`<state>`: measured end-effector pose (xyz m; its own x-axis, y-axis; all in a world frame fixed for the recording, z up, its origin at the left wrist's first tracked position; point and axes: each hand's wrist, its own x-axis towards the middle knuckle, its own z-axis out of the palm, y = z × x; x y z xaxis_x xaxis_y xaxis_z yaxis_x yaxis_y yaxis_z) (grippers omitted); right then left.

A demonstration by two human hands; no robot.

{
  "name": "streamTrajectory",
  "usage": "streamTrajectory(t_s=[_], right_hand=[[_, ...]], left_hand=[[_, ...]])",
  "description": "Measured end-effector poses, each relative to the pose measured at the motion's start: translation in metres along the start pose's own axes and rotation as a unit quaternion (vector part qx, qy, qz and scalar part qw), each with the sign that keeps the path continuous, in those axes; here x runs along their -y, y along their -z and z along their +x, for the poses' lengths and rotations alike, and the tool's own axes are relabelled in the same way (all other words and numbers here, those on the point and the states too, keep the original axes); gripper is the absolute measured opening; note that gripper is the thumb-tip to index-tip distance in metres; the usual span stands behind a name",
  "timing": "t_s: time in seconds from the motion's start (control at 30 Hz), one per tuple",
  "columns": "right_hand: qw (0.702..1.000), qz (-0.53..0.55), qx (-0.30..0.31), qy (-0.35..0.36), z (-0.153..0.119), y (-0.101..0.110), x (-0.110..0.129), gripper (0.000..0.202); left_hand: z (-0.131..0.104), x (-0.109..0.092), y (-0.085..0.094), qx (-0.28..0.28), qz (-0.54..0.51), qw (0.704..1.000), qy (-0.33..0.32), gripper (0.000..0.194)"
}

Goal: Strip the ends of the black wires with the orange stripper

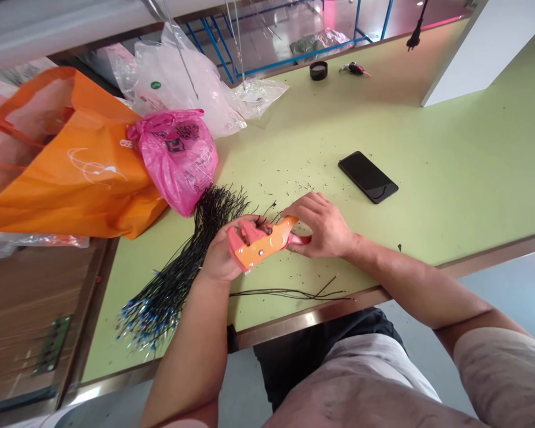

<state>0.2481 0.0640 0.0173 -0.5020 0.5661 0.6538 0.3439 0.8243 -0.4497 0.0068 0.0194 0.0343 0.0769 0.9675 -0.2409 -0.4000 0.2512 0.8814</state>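
An orange and red wire stripper (261, 248) is gripped by its handles in my right hand (323, 224), its jaw end pointing left. My left hand (220, 254) is closed just behind the tool's jaws, partly hidden by them. Thin black wire (270, 208) shows at its fingertips; the exact pinch is hidden. Beside and under my left wrist lies a large bundle of black wires (185, 258), with blue and silvery tips at the near end. A few separate black wires (285, 292) lie along the table's front edge.
A black phone (368, 177) lies to the right. On the left stand an orange bag (84, 172), a pink plastic bag (182, 154) and clear bags (178, 77). A black ring (318, 71) and keys (355, 69) lie at the back. Small clippings dot the green tabletop (463, 172).
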Motion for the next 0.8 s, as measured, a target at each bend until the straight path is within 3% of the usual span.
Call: streamTrajectory(t_s=[0.07, 0.1, 0.17, 0.23, 0.43, 0.57, 0.67, 0.73, 0.8], right_hand=[[0.998, 0.008, -0.035, -0.054, 0.004, 0.006, -0.005, 0.039], [0.995, 0.015, -0.054, -0.082, 0.006, 0.009, -0.008, 0.040], [0.986, 0.033, -0.097, -0.134, 0.009, 0.015, -0.014, 0.044], [0.972, 0.056, -0.134, -0.182, 0.011, 0.020, -0.018, 0.048], [0.955, 0.101, -0.159, -0.227, 0.012, 0.019, -0.021, 0.050], [0.963, 0.080, -0.143, -0.216, 0.010, 0.017, -0.019, 0.049], [0.967, 0.072, -0.128, -0.207, 0.010, 0.016, -0.020, 0.049], [0.969, 0.076, -0.118, -0.201, 0.009, 0.015, -0.022, 0.052], [0.970, 0.079, -0.107, -0.203, 0.010, 0.014, -0.024, 0.057]], left_hand=[[0.004, 0.007, 0.001, -0.028, 0.139, 0.987, -0.080, 0.036], [0.006, 0.010, 0.002, -0.051, 0.237, 0.963, -0.119, 0.034], [0.009, 0.015, 0.003, -0.076, 0.418, 0.891, -0.161, 0.035], [0.010, 0.018, 0.004, -0.069, 0.527, 0.830, -0.170, 0.044], [0.010, 0.021, 0.005, -0.028, 0.584, 0.792, -0.178, 0.055], [0.013, 0.019, 0.013, 0.008, 0.646, 0.733, -0.212, 0.054], [0.018, 0.015, 0.024, -0.041, 0.687, 0.696, -0.205, 0.045], [0.019, 0.013, 0.031, -0.088, 0.687, 0.693, -0.202, 0.047], [0.018, 0.011, 0.032, -0.086, 0.661, 0.716, -0.206, 0.056]])
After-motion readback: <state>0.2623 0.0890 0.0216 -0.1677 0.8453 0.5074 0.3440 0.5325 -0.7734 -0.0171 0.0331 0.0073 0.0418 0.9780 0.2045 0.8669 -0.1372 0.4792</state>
